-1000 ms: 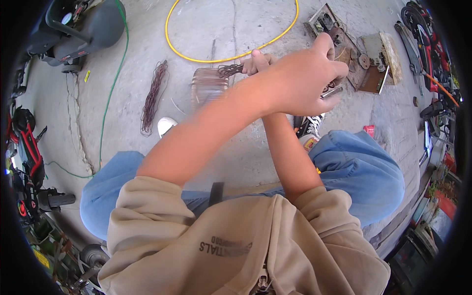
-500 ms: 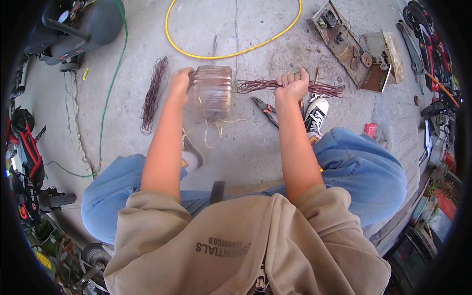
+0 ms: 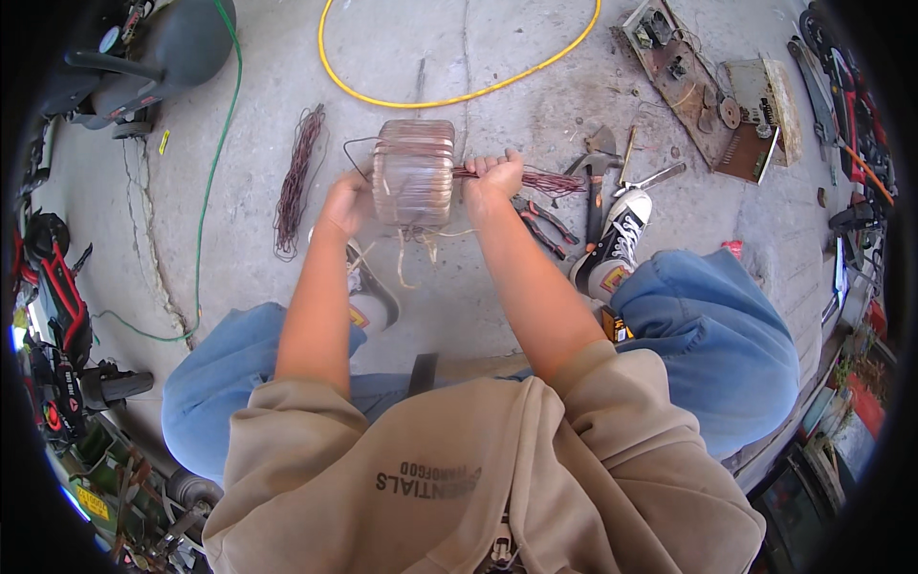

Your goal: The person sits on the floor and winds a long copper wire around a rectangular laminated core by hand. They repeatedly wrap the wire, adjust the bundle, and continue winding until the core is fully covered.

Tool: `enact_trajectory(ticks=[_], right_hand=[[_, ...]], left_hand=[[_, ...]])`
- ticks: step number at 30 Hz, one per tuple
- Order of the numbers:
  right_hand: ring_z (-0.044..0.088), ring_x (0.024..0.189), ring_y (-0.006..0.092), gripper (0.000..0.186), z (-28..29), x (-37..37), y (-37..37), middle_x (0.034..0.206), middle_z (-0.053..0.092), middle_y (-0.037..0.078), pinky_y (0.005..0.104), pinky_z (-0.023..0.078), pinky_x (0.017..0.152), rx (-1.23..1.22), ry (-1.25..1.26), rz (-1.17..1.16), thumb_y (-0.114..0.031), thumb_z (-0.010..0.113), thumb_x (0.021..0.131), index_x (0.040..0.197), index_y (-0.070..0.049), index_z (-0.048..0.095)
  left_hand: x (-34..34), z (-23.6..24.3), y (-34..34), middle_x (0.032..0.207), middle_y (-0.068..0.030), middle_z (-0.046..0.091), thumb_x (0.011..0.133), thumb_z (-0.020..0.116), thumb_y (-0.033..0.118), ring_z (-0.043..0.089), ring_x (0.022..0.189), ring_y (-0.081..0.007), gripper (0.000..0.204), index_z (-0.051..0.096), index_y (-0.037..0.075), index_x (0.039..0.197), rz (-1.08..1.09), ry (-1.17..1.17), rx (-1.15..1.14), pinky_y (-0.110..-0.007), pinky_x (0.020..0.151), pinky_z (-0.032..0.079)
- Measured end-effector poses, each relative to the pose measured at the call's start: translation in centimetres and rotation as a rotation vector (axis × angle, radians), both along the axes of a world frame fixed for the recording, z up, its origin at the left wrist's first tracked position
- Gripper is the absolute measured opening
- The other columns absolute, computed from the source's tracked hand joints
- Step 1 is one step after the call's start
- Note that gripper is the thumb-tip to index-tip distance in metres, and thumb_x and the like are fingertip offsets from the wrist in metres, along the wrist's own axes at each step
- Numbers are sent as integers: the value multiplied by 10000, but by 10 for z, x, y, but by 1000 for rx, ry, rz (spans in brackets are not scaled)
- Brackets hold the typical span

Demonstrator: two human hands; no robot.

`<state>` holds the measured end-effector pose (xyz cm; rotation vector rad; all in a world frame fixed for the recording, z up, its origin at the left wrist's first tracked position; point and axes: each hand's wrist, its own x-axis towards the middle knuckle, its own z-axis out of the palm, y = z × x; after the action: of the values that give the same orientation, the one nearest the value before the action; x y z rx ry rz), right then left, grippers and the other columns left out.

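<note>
A ring-shaped transformer coil (image 3: 413,177), wound with copper-brown wire and pale bands, stands on the concrete between my hands. My right hand (image 3: 494,179) is closed around a bundle of dark red wire (image 3: 555,183) close to the coil's right side, and the bundle's tail sticks out to the right. At the coil's left side is my left hand (image 3: 346,201), its fingertips partly hidden. A bent wire loop (image 3: 352,151) runs from the coil down to those fingers, which appear closed on it. Pale loose ends (image 3: 409,263) hang from the coil's near side.
Another dark red wire bundle (image 3: 299,187) lies left of the coil. Red-and-black pliers (image 3: 545,222) and a hammer (image 3: 595,191) lie by my right shoe (image 3: 617,239). A yellow hose (image 3: 449,102) curves beyond; a rusty metal panel (image 3: 684,91) lies far right.
My right hand has moved left with the wire bundle, up against the coil. My left hand has dropped lower beside the coil, and a bent wire loop now shows above it.
</note>
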<state>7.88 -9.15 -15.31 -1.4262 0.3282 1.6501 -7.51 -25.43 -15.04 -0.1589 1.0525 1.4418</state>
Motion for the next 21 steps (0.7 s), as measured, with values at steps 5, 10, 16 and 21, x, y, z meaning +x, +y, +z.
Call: enact_trajectory(ticks=[5,10,16,21], right_hand=[[395,568,176,381,0,-8,-18,596,403,30,365,357,538,88,158,173,-296,518,962,663,-131,350],[512,710,177,432,1,25,-16,727,582,37,340,357,630,141,17,535,-550,600,886,760,-143,534],[427,555,119,331,11,74,28,701,526,5,269,271,441,155,-4,534,-435,649,862,865,-126,530],[408,519,124,129,-14,68,4,673,492,25,291,307,412,107,-104,526,-221,569,891,828,-122,514]], left_hand=[[3,-37,-15,1208,-146,621,926,450,278,602,1080,-292,441,560,-15,1235,205,-134,22,-428,983,448],[9,-53,14,652,-18,498,986,396,369,505,626,-176,413,499,124,669,352,152,-193,-314,620,422],[9,-36,33,548,26,324,981,480,373,326,502,-132,427,380,169,620,579,189,-285,-298,486,286],[4,-13,39,567,-24,410,976,488,398,475,568,-191,453,397,115,634,921,-26,-249,-340,613,496]])
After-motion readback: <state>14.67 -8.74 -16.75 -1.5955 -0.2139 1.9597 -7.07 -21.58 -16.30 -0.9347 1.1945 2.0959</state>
